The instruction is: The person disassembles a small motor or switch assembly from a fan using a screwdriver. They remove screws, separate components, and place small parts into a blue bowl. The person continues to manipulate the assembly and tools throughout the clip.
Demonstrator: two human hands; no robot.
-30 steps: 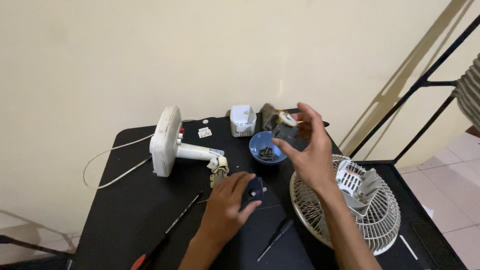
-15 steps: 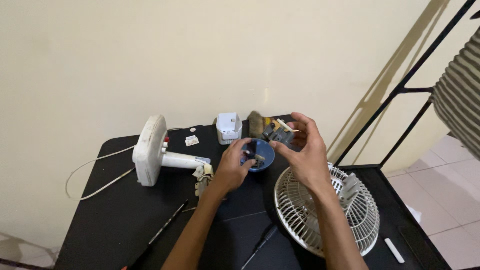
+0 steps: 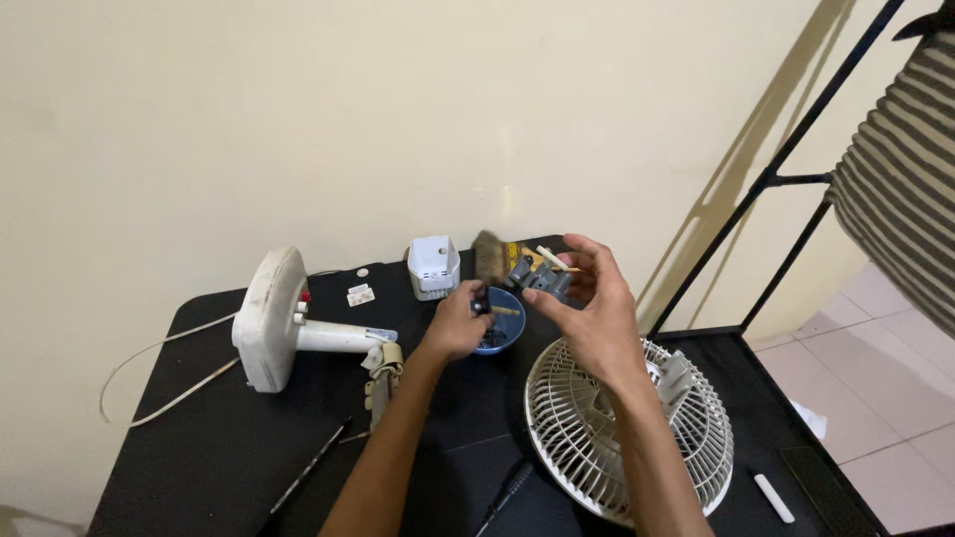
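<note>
White fan stand [image 3: 271,320] lies on its side at left of black table [image 3: 189,438], cord trailing off. Screwdriver [image 3: 310,464] in front. White box [image 3: 434,267] by wall. Left hand [image 3: 458,323] pinches small dark part [image 3: 482,299] over blue bowl [image 3: 500,320]. Right hand [image 3: 589,303] half-curled, fingertips gripping grey plastic piece [image 3: 537,274] above bowl. Fan grille [image 3: 627,428] lies flat at right, white marker [image 3: 773,497] beside it
</note>
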